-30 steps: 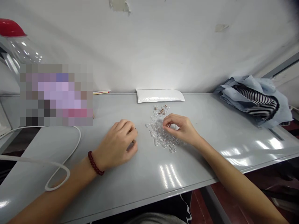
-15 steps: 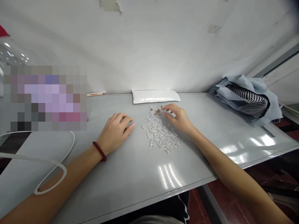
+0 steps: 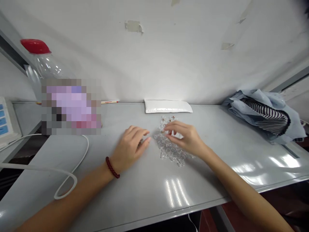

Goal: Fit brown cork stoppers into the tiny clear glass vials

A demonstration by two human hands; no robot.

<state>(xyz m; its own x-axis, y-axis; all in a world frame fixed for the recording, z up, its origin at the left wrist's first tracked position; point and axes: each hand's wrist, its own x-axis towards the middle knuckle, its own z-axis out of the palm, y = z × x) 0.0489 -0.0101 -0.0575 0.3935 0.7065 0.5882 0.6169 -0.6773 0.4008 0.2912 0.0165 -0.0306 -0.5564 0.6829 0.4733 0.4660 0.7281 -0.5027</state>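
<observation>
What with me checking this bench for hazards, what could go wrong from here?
The small clear pieces lie loose close to the right hand, so a careless brush might scatter them. Being see-through on a grey table, strays could easily be missed. The white cable loops across the left forearm in this view; if it touches, which I cannot tell, it might snag.

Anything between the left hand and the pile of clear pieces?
Nothing visible in the gap between the left hand and the pile of clear pieces. The right hand is over the pile from the other side, hiding part of it.
</observation>
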